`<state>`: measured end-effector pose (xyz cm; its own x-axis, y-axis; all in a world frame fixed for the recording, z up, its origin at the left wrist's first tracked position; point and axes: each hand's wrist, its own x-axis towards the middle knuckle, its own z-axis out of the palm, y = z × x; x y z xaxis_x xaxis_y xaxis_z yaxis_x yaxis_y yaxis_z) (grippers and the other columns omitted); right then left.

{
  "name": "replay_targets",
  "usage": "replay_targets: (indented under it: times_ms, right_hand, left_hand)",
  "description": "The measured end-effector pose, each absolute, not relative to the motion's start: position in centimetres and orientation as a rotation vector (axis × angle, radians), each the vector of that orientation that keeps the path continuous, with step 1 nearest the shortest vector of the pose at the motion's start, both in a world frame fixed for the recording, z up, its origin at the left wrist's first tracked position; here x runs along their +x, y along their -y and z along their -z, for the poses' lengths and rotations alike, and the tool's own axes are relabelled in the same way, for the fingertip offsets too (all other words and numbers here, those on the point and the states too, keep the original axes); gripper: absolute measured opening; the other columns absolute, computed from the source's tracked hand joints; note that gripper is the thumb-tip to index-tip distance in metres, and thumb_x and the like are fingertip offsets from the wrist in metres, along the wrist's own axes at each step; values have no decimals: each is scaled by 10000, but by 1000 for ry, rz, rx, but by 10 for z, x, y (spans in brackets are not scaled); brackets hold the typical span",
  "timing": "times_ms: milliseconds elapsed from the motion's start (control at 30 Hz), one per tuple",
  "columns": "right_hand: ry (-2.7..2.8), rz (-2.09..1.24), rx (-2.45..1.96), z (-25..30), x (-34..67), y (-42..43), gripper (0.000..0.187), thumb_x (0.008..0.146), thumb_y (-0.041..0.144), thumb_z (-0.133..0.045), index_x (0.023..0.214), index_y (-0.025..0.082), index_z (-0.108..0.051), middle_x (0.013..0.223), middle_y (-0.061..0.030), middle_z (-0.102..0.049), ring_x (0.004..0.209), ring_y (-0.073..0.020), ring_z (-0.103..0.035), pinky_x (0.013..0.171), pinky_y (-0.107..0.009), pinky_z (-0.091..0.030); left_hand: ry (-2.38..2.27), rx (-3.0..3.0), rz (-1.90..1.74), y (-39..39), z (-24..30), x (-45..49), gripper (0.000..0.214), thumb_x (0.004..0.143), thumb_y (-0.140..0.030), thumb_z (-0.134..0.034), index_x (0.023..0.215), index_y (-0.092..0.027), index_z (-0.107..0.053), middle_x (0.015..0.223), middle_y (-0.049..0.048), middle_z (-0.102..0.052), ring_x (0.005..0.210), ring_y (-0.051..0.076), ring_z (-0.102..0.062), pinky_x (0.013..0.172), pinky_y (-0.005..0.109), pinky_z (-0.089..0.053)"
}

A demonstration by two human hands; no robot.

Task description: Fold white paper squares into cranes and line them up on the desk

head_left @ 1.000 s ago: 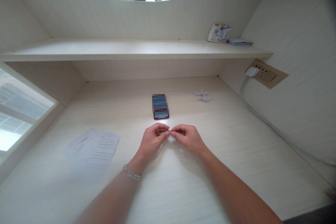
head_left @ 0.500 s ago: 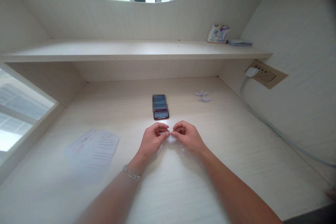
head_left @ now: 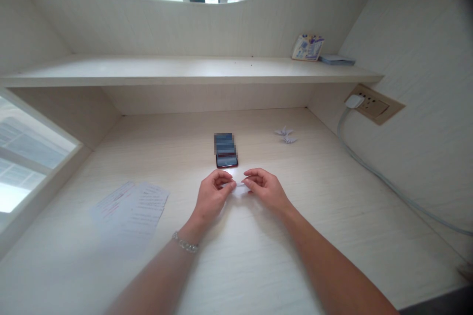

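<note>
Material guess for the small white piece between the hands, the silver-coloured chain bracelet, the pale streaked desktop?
Small white piece: probably matt paper; looks thin and shineless, though mostly hidden.
Silver-coloured chain bracelet: likely polished metal, judging by bright glints on its links.
Pale streaked desktop: perhaps satin wood-effect laminate; fine even grain and soft sheen, but real wood remains possible.

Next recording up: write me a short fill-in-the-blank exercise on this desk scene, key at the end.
1. The small white paper is ____ the left hand and the right hand.
2. The silvery bracelet is on the ____ wrist.
3. Seen from the camera, the folded white pieces lie to the ____ of the phone.
4. The printed sheets lie nearer the ____ hand.

Missing words: between; left; right; left.
</note>
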<state>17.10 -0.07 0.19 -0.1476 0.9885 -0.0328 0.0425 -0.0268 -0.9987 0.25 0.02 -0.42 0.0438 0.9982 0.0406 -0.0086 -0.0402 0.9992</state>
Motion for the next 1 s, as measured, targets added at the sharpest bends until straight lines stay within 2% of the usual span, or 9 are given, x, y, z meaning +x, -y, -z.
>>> replay_targets:
  times_ms: [200,400,600,833,1000]
  right_hand:
    - [1357,-1267,-1186,-4,168,3,154,708,235,-634,846,174,-600,738,-24,-634,682,-151,-588,627,-270,-470]
    - [1307,-1357,-1173,-3,170,1,187,695,258,-636,852,181,-571,679,1,-606,625,-145,-575,576,-272,-483]
    - [1515,-1174,-1224,-4,166,4,135,721,228,-603,843,173,-618,773,-26,-639,727,-160,-593,682,-287,-465]
    - [1521,-1135,-1257,-4,168,3,63,705,193,-592,766,176,-592,730,-4,-614,688,-148,-570,647,-269,-451]
    - [1583,-1071,-1249,-7,167,6,52,722,193,-574,769,178,-591,724,-1,-615,692,-145,-575,654,-263,-449]
  left_hand:
    - [-1134,1267,-1194,1,3,4,175,657,-206,-686,789,-159,-581,799,25,-619,747,139,-600,679,240,-471]
    - [-1117,1238,-1196,1,2,4,186,650,-197,-696,789,-159,-577,780,18,-618,722,133,-599,663,237,-474]
    - [-1105,1280,-1166,1,7,3,173,667,-180,-682,796,-156,-569,792,22,-616,742,138,-604,676,239,-479]
    - [-1025,1217,-1093,1,5,2,173,704,-109,-592,870,-152,-578,793,41,-661,760,159,-630,672,251,-488]
    - [-1091,1366,-1089,3,5,2,146,705,-186,-639,842,-146,-610,844,60,-653,782,165,-617,716,270,-485]
